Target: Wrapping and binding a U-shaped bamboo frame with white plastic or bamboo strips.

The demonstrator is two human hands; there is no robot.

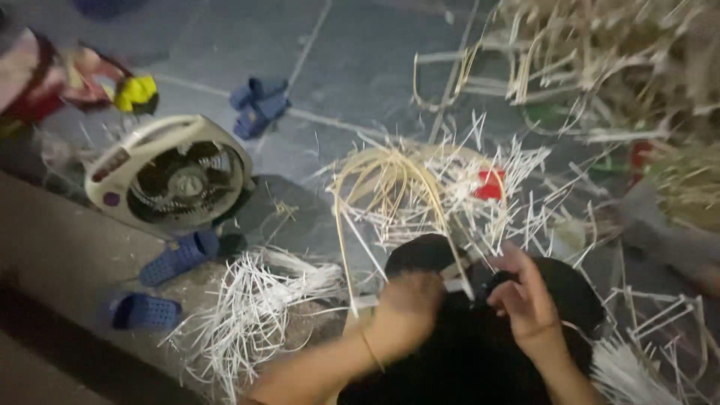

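My left hand [409,304] is closed around the lower ends of a bundle of long bent cane strips [390,187] that arch up and away from me. My right hand [525,296] pinches one thin pale strip [459,274] just beside the left hand. Both hands are over my dark-clothed lap [480,352]. A thin bangle circles my left wrist.
Pale split strips [251,315] lie scattered over the grey tiled floor [352,60]. A white box fan [172,172] stands at left, with blue sandals [176,255] near it and another pair [259,105] farther off. A red object [490,184] sits among the strips. Piled cane [600,52] fills the upper right.
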